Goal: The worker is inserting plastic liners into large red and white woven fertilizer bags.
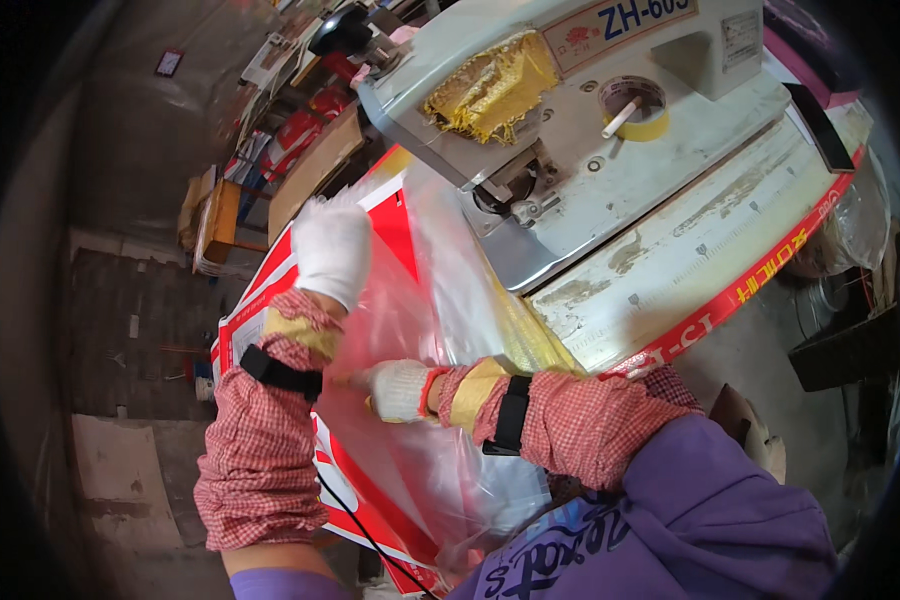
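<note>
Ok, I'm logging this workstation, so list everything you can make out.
Machine: 1, grey, upper right
Pad: 1, yellow, on machine
Tape roll: 1, yellow, on machine
Stick: 1, white, at tape roll
Worktable: 1, pale, right
Flat object: 1, black, upper right
Printed sheeting: count unclear, red and white, centre
Clear film: count unclear, transparent, centre
Background clutter: uncounted, mixed, upper left
Sleeves: 2, red checked, forearms
Left hand: 1, white glove, left of centre
Right hand: 1, white glove, centre
</note>
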Motion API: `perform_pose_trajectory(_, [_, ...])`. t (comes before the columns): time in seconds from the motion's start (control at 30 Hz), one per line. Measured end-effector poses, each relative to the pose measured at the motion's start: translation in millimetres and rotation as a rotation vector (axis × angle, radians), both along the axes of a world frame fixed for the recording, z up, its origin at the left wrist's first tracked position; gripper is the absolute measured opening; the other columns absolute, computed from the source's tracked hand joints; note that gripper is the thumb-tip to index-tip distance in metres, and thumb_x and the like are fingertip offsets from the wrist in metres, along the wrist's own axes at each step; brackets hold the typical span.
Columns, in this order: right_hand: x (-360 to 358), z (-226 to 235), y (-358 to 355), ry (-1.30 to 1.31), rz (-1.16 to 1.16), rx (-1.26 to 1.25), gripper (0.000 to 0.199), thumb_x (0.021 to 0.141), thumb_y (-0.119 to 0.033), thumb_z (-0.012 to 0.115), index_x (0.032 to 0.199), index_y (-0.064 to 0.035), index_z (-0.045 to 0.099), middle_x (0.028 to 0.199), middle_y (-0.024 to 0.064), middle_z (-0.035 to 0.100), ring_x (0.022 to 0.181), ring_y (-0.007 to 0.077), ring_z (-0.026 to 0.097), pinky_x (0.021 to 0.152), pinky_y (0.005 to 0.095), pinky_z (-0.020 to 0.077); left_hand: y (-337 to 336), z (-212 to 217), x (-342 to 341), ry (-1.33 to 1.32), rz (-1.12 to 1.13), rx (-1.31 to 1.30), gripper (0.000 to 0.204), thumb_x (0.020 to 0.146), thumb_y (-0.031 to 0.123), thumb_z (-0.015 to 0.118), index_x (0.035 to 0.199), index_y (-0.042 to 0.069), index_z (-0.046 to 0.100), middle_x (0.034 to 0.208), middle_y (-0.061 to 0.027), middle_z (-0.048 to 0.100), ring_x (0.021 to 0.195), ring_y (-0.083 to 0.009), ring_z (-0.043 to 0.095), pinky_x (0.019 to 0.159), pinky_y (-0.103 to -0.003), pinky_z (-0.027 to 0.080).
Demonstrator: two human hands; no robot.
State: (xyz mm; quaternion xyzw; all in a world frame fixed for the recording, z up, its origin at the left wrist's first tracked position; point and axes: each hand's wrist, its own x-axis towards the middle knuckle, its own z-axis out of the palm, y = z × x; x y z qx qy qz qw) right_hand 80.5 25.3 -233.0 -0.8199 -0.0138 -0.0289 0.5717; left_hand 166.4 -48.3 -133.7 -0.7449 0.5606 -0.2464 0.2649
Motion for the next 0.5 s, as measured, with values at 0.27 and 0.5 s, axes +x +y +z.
perform_pose_trajectory(0.27, [-18, 14, -14, 0.103, 0.056, 0.095, 0.06, 0.08, -0.049, 0.048, 0.134, -0.0249, 0.039, 0.113, 0.0169, 0.058, 0.101, 0.0347, 0.057, 0.087, 0.0411, 0.0442, -15, -18, 39, -0.335, -0.369, -0.255, 0.009, 0.075, 0.011, 0.053, 0.069, 0.011, 0.06, 0.073, -0.0049, 0.056, 0.069, -0.0223, 0.059, 0.051, -0.036, 0.045])
perform_pose_trajectory(0.5, [-8, 5, -5, 0.08, -0.014, 0.146, 0.049, 0.083, -0.042, 0.046, 0.127, -0.0184, 0.048, 0.111, 0.0163, 0.059, 0.099, 0.0363, 0.057, 0.086, 0.0405, 0.0448, -12, -28, 56, -0.063, -0.302, -0.103, 0.013, 0.081, 0.008, 0.048, 0.092, 0.009, 0.055, 0.085, -0.0104, 0.057, 0.065, -0.0281, 0.062, 0.056, -0.037, 0.051])
